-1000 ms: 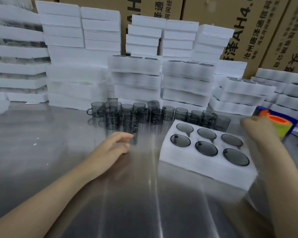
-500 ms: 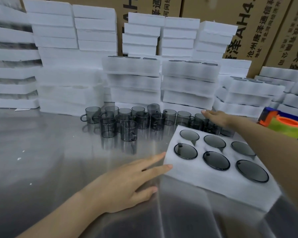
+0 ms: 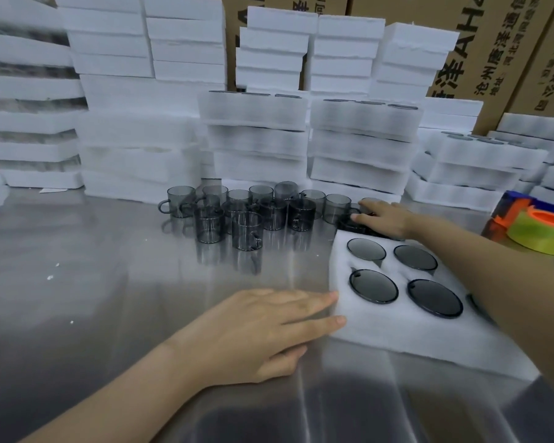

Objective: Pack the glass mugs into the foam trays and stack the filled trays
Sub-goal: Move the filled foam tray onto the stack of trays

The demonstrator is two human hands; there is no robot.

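- The left hand [image 3: 263,327] lies flat on the surface [image 3: 109,282], fingers straight, tips touching the foam tray [image 3: 397,334].
- The right hand [image 3: 383,217] rests at the tray's far edge; whether it grips anything is unclear.
- Its forearm [image 3: 493,266] hides the tray's right pockets.
- Loose mugs [image 3: 247,230] stand behind the tray.

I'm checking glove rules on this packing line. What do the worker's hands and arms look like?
Both the left hand and right hand are bare: no gloves, rings or watch visible. The forearms are uncovered as far as the frame shows, with no sleeves in view.
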